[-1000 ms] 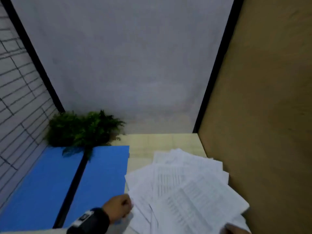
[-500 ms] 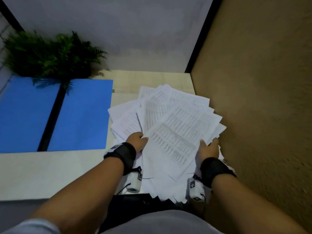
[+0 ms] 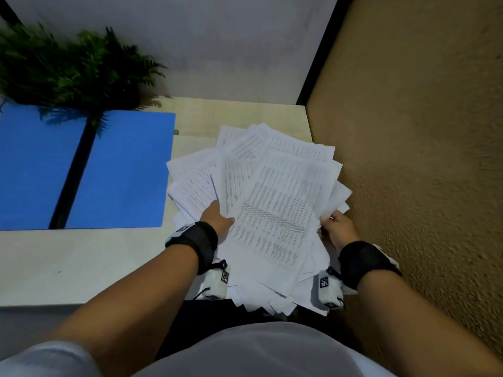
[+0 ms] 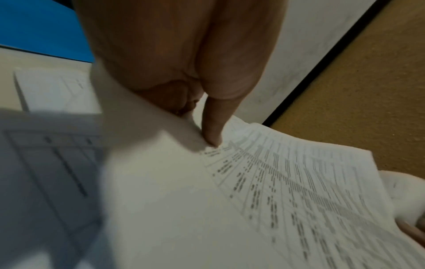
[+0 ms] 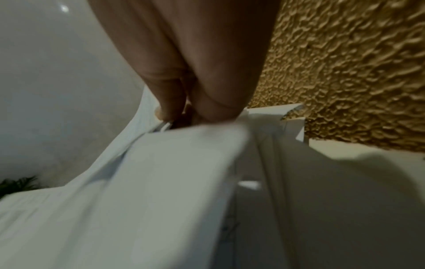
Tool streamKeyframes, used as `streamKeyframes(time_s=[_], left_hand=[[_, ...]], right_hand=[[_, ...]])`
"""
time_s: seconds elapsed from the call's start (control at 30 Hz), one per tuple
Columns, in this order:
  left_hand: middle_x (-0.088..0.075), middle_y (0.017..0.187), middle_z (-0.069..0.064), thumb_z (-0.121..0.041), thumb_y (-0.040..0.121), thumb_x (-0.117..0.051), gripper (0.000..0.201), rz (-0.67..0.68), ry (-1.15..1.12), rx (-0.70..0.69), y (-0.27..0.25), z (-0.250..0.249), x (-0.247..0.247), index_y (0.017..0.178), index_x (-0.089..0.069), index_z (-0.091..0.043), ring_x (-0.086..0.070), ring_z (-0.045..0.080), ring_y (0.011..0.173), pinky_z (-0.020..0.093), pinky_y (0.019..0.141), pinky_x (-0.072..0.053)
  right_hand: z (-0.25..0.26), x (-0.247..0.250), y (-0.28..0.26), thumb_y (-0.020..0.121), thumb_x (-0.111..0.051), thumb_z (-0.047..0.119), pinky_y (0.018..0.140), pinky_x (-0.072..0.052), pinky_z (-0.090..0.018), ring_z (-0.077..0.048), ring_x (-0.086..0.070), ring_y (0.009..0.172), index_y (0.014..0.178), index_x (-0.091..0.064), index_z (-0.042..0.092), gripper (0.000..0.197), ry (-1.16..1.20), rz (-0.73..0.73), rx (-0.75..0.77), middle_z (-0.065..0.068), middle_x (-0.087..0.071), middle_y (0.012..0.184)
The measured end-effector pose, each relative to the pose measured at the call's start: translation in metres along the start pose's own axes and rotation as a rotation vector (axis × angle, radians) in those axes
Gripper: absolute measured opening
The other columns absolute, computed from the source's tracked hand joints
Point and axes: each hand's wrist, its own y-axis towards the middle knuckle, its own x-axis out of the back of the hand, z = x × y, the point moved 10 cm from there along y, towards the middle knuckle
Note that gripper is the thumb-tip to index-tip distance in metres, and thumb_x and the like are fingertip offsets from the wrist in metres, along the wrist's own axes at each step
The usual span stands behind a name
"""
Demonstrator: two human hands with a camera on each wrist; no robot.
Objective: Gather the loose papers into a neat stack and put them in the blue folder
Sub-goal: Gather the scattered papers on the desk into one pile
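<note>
Papers [image 3: 275,202] sit fanned and skewed at the right end of the worktop [image 3: 81,268], near edges hanging off toward the person; blue folder [image 3: 119,170] lies open flat just left of them, not touching. Left hand [image 3: 217,223] pinches the fan's left side, thumb on top; right hand [image 3: 336,229] curls round the right edge, so both are clamped on the sheets. Likely light, floppy, slippery sheet on sheet: expect sliding and sagging, so grip opposite long edges and tap square on the worktop. Fingers under the sheets are hidden; sheet count is unclear; both wrist views are blurred; the plant [image 3: 68,66] overlaps the folder's far edge.
</note>
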Motion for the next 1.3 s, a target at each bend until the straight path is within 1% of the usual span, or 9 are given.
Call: streamKeyframes(time_s=[0.1,0.23,0.37,0.53,0.67,0.93,1.03,1.13,1.3], left_hand=[[-0.049,0.143,0.019,-0.006,0.096,-0.050,0.046,-0.082,0.056,0.002,0.004,0.006,0.009,0.140,-0.042,0.001,-0.048,0.034,0.129,0.032,0.104,-0.037],[-0.054,0.116,0.015,0.004,0.094,-0.040,0.032,-0.338,0.007,0.146,0.002,0.040,0.051,0.125,-0.046,0.002,-0.055,0.035,0.112,0.029,0.087,-0.041],[-0.050,0.135,0.024,-0.008,0.094,-0.049,0.040,-0.355,-0.023,0.252,-0.004,0.063,0.058,0.132,-0.045,0.003,-0.051,0.040,0.121,0.041,0.102,-0.043],[-0.057,0.126,0.022,-0.017,0.087,-0.067,0.043,-0.415,-0.123,0.093,-0.004,0.047,0.054,0.122,-0.052,0.003,-0.057,0.039,0.114,0.041,0.095,-0.048],[-0.064,0.108,0.017,0.001,0.087,-0.057,0.021,-0.452,-0.310,0.008,-0.009,0.044,0.065,0.108,-0.056,-0.003,-0.061,0.033,0.098,0.033,0.081,-0.045],[-0.058,0.112,0.006,0.004,0.095,-0.050,0.037,-0.312,-0.217,-0.109,-0.019,0.025,0.072,0.131,-0.050,-0.007,-0.054,0.022,0.096,0.024,0.085,-0.040],[-0.058,0.115,0.006,0.000,0.098,-0.046,0.035,-0.224,-0.214,-0.108,-0.014,0.023,0.067,0.132,-0.050,-0.007,-0.056,0.026,0.103,0.026,0.088,-0.040],[-0.062,0.118,0.009,-0.002,0.098,-0.048,0.036,-0.127,-0.205,-0.079,-0.003,0.022,0.066,0.132,-0.052,-0.009,-0.058,0.028,0.109,0.034,0.095,-0.045],[-0.064,0.115,0.008,-0.008,0.096,-0.051,0.022,-0.028,-0.240,-0.022,0.002,0.026,0.066,0.116,-0.057,-0.014,-0.060,0.031,0.110,0.037,0.097,-0.045]], right_hand=[[-0.006,0.016,0.001,0.098,-0.050,0.013,0.076,-0.052,-0.044,-0.033,-0.063,0.092,0.109,-0.062,0.016,0.016,0.101,-0.131,-0.008,-0.015,-0.066,0.108],[0.004,0.040,-0.009,0.102,-0.042,0.016,0.096,-0.045,-0.043,-0.031,-0.055,0.111,0.130,-0.046,0.004,0.030,-0.017,-0.351,-0.011,-0.013,-0.057,0.128],[-0.003,0.016,-0.004,0.091,-0.061,0.007,0.094,-0.050,-0.045,-0.026,-0.061,0.108,0.128,-0.050,0.011,0.039,0.145,-0.230,-0.011,-0.005,-0.062,0.127],[-0.010,-0.005,-0.004,0.088,-0.064,0.005,0.095,-0.050,-0.052,-0.033,-0.065,0.104,0.121,-0.061,0.016,0.035,0.185,-0.164,-0.102,-0.008,-0.068,0.119],[0.052,0.025,-0.026,0.090,-0.050,-0.003,0.088,-0.045,-0.032,-0.033,-0.061,0.109,0.125,-0.057,0.003,0.036,-0.074,-0.366,0.151,-0.018,-0.064,0.119],[0.206,0.075,-0.125,0.089,-0.049,0.005,0.072,-0.037,-0.021,-0.024,-0.059,0.091,0.114,-0.055,-0.002,0.026,-0.252,-0.656,0.764,-0.020,-0.065,0.105],[0.227,0.077,-0.141,0.090,-0.050,0.007,0.086,-0.045,-0.017,-0.003,-0.057,0.101,0.125,-0.053,0.004,0.036,-0.067,-0.598,0.854,-0.002,-0.061,0.113],[0.219,0.064,-0.127,0.090,-0.049,0.009,0.097,-0.047,-0.027,-0.018,-0.059,0.112,0.129,-0.051,0.007,0.039,-0.045,-0.494,0.799,-0.003,-0.059,0.119],[0.139,0.000,-0.060,0.093,-0.046,0.001,0.090,-0.042,-0.033,-0.024,-0.055,0.104,0.128,-0.050,0.001,0.036,-0.301,-0.181,0.483,-0.013,-0.058,0.113]])
